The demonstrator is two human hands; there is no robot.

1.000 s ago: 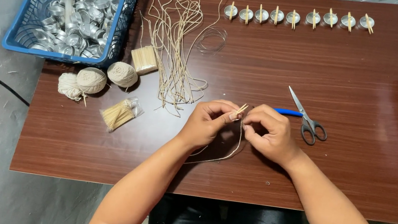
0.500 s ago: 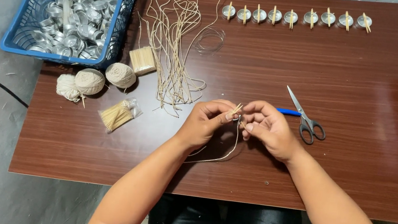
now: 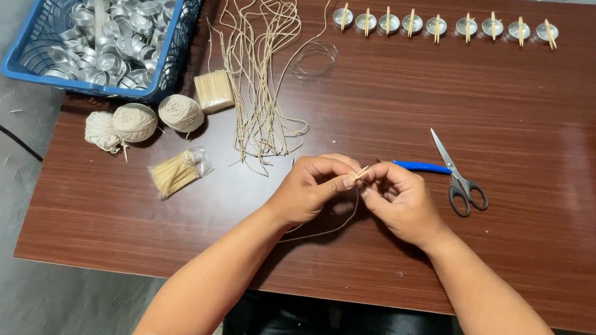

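Hands met just left of the blue-handled steel scissors (image 3: 454,178): left hand (image 3: 313,188) and right hand (image 3: 401,202) fingers pinched shut on a thin pale wooden stick (image 3: 360,174), beige wick string (image 3: 328,228) looping below. Risk: thin stick could slip or snap under pinch; loose string could slide off.

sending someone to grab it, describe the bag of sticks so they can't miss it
Start at the blue plastic basket off the brown wooden table's left end. Below it sit three cream yarn balls; beside them lies the clear bag of thin wooden sticks, the only bagged bundle.
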